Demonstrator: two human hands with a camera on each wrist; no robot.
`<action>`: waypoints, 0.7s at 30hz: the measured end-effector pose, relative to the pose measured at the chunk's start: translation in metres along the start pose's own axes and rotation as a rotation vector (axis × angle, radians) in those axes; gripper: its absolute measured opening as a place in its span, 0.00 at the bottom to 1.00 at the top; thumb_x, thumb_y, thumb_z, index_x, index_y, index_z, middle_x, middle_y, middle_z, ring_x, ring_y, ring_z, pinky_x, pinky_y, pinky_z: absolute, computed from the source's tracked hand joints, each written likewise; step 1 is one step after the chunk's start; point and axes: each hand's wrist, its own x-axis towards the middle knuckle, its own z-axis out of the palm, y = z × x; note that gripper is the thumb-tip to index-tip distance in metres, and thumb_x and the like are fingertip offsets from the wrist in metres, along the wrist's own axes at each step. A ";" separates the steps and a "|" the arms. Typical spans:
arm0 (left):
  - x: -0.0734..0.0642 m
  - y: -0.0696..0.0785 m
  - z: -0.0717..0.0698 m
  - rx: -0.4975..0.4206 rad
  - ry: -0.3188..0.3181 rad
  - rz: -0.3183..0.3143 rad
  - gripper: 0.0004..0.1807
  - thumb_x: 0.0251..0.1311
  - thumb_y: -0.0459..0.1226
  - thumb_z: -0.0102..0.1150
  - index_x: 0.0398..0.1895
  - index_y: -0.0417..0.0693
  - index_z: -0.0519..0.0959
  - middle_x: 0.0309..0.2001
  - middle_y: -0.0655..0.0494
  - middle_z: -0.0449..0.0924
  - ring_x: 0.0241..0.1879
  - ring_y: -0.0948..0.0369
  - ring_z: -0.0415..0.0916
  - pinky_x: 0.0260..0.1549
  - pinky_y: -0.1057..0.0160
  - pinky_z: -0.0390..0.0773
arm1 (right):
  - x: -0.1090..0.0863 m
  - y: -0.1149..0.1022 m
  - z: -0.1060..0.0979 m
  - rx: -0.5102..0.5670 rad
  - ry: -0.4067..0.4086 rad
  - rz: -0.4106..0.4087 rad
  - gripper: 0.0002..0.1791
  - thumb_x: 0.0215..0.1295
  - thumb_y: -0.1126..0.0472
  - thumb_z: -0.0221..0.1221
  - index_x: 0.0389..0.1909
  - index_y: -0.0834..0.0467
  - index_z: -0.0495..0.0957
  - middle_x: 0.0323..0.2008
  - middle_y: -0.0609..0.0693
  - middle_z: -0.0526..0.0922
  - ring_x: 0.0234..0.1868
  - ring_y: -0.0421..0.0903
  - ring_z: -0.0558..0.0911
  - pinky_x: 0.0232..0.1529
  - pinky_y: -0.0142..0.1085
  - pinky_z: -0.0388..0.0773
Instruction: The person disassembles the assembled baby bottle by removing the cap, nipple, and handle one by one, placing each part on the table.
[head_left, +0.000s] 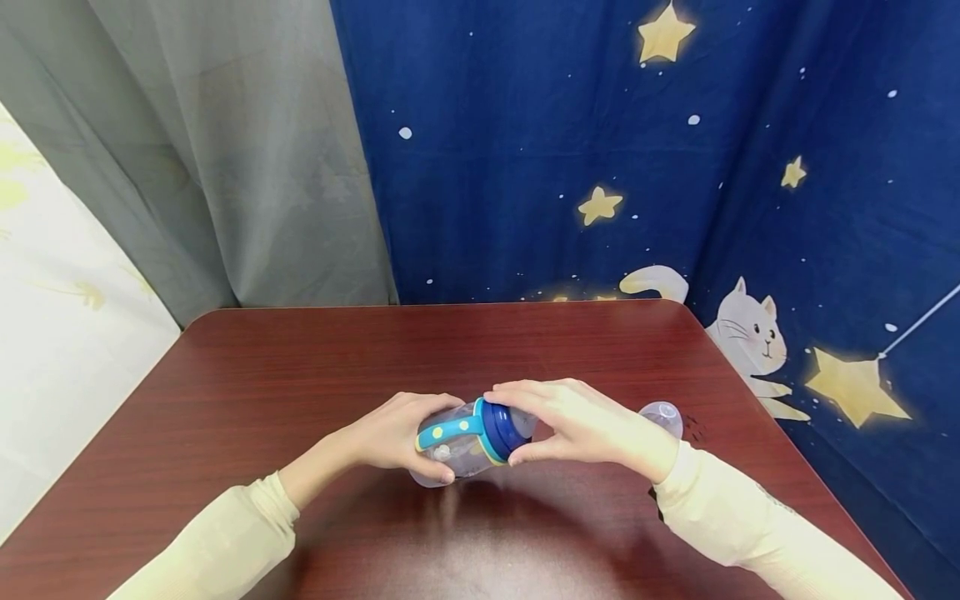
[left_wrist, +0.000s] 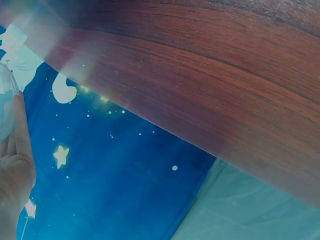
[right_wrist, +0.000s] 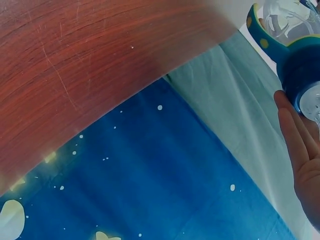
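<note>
Blue collar (head_left: 500,431) already seated, clear bottle (head_left: 474,463) tilted between both hands over the table (head_left: 337,350): from my remote screen, the left hand (head_left: 397,429) wraps its body, the right hand (head_left: 577,421) pinches the collar. I judge the clear dome (a cover, perhaps), lying apart, unfitted; tightness I cannot tell.

The right wrist view's edge crops the bottle (right_wrist: 296,57) and right hand (right_wrist: 305,157).
</note>
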 end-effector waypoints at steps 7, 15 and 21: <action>0.000 0.001 -0.001 -0.019 -0.010 0.007 0.39 0.35 0.61 0.63 0.50 0.51 0.70 0.37 0.68 0.73 0.33 0.71 0.70 0.30 0.70 0.72 | -0.002 0.000 0.000 -0.029 0.014 -0.054 0.34 0.51 0.42 0.59 0.58 0.54 0.66 0.56 0.49 0.68 0.53 0.41 0.69 0.47 0.37 0.69; 0.000 0.001 -0.002 -0.045 -0.030 0.018 0.37 0.37 0.60 0.63 0.50 0.50 0.69 0.37 0.68 0.73 0.33 0.71 0.70 0.30 0.70 0.72 | -0.006 -0.001 0.001 -0.086 0.026 -0.091 0.35 0.50 0.45 0.62 0.58 0.52 0.65 0.58 0.48 0.66 0.50 0.42 0.71 0.44 0.36 0.71; 0.000 0.003 -0.002 -0.068 -0.055 -0.002 0.37 0.38 0.60 0.63 0.50 0.50 0.69 0.37 0.67 0.73 0.33 0.70 0.71 0.30 0.70 0.72 | -0.006 -0.001 0.001 -0.098 0.021 -0.141 0.34 0.52 0.48 0.61 0.59 0.53 0.64 0.58 0.51 0.66 0.52 0.42 0.69 0.45 0.36 0.70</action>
